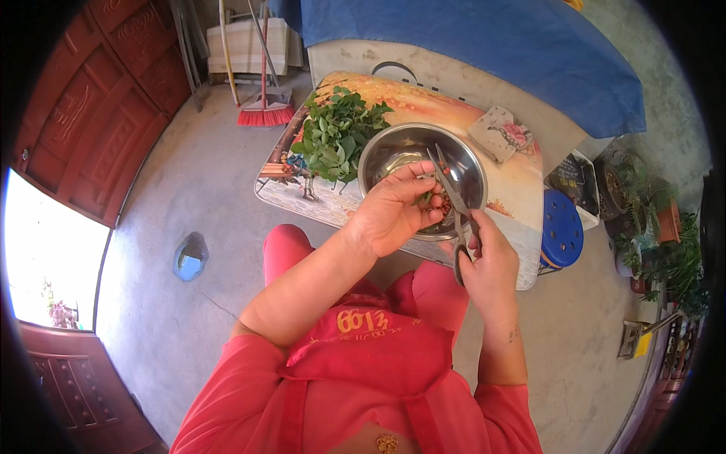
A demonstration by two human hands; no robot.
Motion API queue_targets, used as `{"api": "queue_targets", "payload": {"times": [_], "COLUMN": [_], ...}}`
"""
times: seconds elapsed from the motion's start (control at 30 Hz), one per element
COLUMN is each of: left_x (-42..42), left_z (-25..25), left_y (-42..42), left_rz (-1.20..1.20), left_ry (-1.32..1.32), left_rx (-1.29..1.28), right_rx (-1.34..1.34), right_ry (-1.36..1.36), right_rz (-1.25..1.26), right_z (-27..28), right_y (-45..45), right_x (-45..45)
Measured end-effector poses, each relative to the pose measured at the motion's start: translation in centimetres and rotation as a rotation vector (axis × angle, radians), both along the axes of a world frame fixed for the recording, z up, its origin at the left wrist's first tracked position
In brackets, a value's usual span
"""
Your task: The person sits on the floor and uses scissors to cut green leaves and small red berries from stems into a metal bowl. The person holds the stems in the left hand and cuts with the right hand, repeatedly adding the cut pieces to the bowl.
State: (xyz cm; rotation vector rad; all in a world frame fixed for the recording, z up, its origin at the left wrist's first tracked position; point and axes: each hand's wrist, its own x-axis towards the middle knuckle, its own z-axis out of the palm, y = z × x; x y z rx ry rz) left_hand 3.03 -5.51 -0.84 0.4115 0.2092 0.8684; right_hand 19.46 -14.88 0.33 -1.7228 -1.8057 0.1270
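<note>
A pair of scissors [454,207] with dark handles is in my right hand [492,255], its blades parted and pointing away over a stainless steel bowl [367,170]. Over the near part of the bowl, my left hand [397,207] pinches a small sprig bearing red berries [446,169] beside the blades; the fingers partly hide it. Inside the bowl lie small reddish berries [446,203] and some green bits. Left of the bowl, a heap of leafy green branches [339,136] rests on the folding table [513,227] with a printed top.
A folded floral cloth [499,135] lies at the table's right back. A blue stool [561,230] stands right of the table, near potted plants [638,204]. A red broom [265,115] and dustpan are behind at left. A blue cover [471,51] hangs beyond the table.
</note>
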Motion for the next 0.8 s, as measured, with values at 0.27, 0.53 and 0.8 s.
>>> {"api": "queue_targets", "payload": {"times": [0.27,0.53,0.8], "left_x": [0.4,-0.6,-0.3], "left_z": [-0.5,-0.6,-0.4], "left_y": [0.1,0.3,0.2], "left_rz": [0.195,0.203,0.301], "left_ry": [0.22,0.35,0.408], "left_rx": [0.103,0.291,0.389], "right_rx": [-0.064,-0.163,-0.086], "right_ry": [0.139,0.21,0.097], "right_rz": [0.044,0.076,0.098], "right_z": [0.3,0.6,1.0], "right_y": [0.0,-0.3,-0.6], "right_x": [-0.3,0.4,0.0]}}
